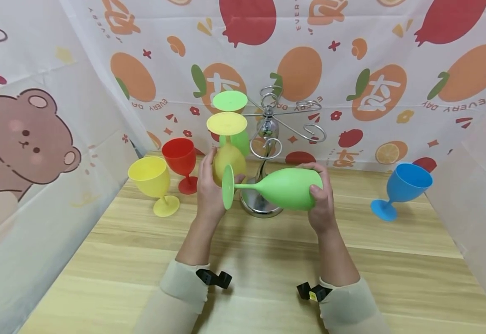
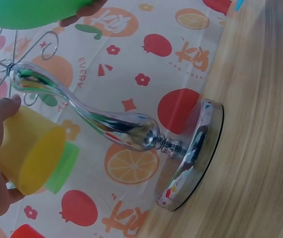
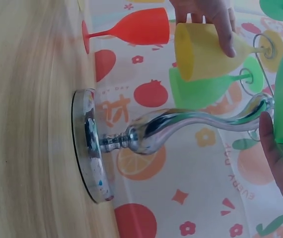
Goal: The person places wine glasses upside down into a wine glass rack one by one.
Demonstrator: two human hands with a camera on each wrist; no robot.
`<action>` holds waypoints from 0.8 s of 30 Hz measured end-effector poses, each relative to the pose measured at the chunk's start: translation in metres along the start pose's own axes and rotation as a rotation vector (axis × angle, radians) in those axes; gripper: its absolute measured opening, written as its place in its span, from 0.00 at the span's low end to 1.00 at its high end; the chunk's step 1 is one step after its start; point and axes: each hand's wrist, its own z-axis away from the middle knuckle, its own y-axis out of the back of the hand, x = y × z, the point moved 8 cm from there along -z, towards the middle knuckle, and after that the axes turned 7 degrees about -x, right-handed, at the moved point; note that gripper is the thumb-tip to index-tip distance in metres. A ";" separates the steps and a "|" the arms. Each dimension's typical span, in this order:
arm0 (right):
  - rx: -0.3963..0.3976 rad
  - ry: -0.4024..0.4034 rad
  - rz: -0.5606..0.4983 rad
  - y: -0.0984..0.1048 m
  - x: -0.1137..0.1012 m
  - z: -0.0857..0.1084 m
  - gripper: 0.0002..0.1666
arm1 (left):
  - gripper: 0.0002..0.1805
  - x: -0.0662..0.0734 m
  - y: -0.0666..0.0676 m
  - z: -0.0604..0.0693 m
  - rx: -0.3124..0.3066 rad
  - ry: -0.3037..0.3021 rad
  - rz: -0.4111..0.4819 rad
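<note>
Pale beige sleeves [image 1: 165, 311] end in cuffs [image 1: 184, 282] with blocky black devices [image 1: 224, 279], the right one bearing a yellow patch [image 1: 313, 296].

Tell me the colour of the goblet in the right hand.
Light green; the goblet in the right hand shows best in the head view.

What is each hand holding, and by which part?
Left hand: the upside-down yellow goblet, by its bowl. Right hand: the sideways green goblet, by its bowl near the rim.

On the table [image 1: 268, 260], two cups [image 1: 150, 178] sit left of the left hand [image 1: 209, 188] and a lone cup [image 1: 407, 183] right of the right hand [image 1: 324, 204]. A stand [image 1: 261, 211] is between the hands, with a hanging cup [image 1: 230, 99] behind the left one.
</note>
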 end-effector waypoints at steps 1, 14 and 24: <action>-0.005 -0.007 -0.003 -0.001 -0.001 0.000 0.25 | 0.47 0.000 0.000 0.000 0.002 0.000 -0.002; -0.086 -0.011 -0.272 -0.011 -0.018 0.006 0.22 | 0.47 0.004 0.002 -0.002 0.012 -0.054 -0.011; -0.046 0.025 -0.428 -0.010 -0.019 0.008 0.20 | 0.29 0.033 0.024 0.012 0.316 -0.285 -0.087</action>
